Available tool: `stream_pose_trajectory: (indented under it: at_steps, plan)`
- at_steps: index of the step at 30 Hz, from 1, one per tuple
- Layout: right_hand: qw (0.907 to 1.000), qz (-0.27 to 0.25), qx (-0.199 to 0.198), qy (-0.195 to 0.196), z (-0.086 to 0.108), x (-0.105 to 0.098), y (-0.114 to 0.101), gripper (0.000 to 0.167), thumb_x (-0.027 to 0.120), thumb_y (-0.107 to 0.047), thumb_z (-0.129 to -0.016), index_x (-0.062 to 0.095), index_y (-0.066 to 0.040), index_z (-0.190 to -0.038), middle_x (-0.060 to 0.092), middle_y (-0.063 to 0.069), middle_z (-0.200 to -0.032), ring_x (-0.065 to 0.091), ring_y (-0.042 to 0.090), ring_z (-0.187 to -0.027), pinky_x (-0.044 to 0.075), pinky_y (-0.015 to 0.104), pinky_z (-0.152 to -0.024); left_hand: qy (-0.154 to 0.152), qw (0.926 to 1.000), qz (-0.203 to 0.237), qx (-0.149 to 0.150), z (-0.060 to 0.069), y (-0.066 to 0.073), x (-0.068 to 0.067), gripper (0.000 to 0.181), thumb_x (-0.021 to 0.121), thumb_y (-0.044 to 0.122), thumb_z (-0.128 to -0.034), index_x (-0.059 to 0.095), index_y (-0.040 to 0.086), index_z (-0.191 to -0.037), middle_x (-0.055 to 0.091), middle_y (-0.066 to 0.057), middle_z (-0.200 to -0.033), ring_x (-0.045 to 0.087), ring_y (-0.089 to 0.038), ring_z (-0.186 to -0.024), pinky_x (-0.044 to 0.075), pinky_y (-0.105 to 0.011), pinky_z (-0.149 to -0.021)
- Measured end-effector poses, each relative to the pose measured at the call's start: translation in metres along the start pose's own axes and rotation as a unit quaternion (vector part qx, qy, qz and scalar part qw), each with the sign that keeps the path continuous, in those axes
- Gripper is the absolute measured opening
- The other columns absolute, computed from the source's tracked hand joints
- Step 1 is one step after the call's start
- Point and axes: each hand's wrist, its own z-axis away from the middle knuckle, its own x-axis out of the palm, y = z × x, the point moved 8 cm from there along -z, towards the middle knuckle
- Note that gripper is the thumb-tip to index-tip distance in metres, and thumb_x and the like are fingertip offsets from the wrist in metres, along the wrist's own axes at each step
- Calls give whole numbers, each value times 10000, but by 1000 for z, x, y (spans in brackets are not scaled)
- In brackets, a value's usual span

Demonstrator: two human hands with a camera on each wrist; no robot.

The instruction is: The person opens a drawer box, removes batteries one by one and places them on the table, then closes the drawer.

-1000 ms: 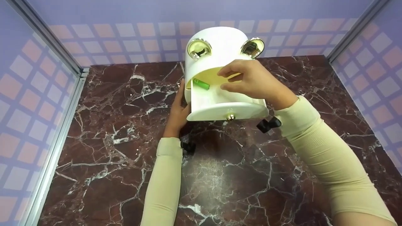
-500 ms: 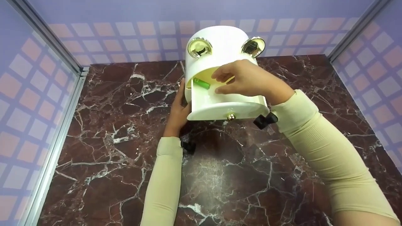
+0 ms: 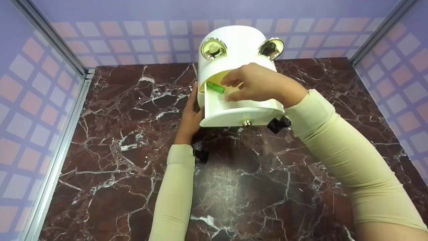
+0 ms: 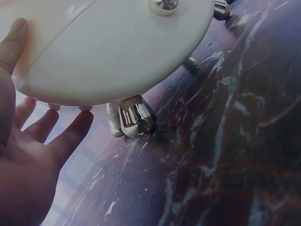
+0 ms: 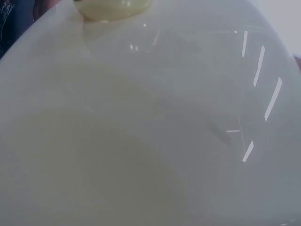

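A white rounded box (image 3: 235, 43) with two shiny gold discs stands toward the back, its drawer (image 3: 242, 117) pulled out. A green battery (image 3: 215, 87) lies at the drawer's left side. My right hand (image 3: 255, 82) is over the drawer, fingers bent and thumb apart, with a gap between its fingertips and the battery. The left hand (image 3: 191, 118) rests against the box's left side. In the left wrist view its spread fingers (image 4: 70, 139) touch the white body. The right wrist view holds only the glossy white drawer front (image 5: 141, 117) and part of its knob (image 5: 113, 8).
The box stands on metal feet (image 4: 136, 115) on a dark red marbled tabletop (image 3: 127, 134). Checked purple walls (image 3: 140, 36) enclose the back and sides. A gold knob (image 3: 247, 123) sticks out from the drawer front.
My right hand has moved left, closer to the battery. The left hand stays against the box, and the battery lies where it was in the drawer.
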Motion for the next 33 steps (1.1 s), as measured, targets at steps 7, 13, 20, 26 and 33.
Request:
stream_pose_trajectory:
  at_steps: [7,13,20,26,33]
  plan:
    - [9976,474,22,-507,-5,10,-1,522,680,-348,-884,569,-161,-1359,577,39,-1382,559,278,-1233,458,447,-1038,31,10000,24,28,-5,-16,0,788,591,108,-960,119,271,-1570,182,1,-1629,497,-185,-1307,517,-361,-989]
    - [9942,812,-29,-699,-7,16,0,523,661,-378,-886,567,-186,-1364,574,54,-1374,518,244,-1267,400,437,-1088,-13,10000,88,-39,-1,-1,6,796,590,69,-948,117,213,-1571,197,-46,-1626,483,-214,-1328,510,-363,-1003]
    - [9898,1041,-15,-973,-7,23,3,542,606,-395,-908,532,-176,-1399,557,26,-1405,493,237,-1311,369,411,-1124,-8,10000,-46,83,-2,1,8,781,559,27,-948,91,118,-1566,163,-97,-1631,393,-227,-1406,458,-339,-1068]
    - [9915,980,-286,-807,-2,20,4,405,601,-336,-921,655,-128,-1263,582,87,-1375,517,256,-1296,374,403,-1129,-31,9998,107,188,-3,1,9,789,555,-11,-936,87,95,-1563,157,-115,-1630,400,-244,-1400,461,-348,-1067]
    - [9931,1012,-260,-532,6,13,5,220,674,-313,-884,751,-131,-980,734,38,-1012,666,218,-939,514,397,-902,-25,9995,185,255,-3,1,9,807,559,-36,-920,84,90,-1560,182,-136,-1621,427,-263,-1376,472,-369,-1055]
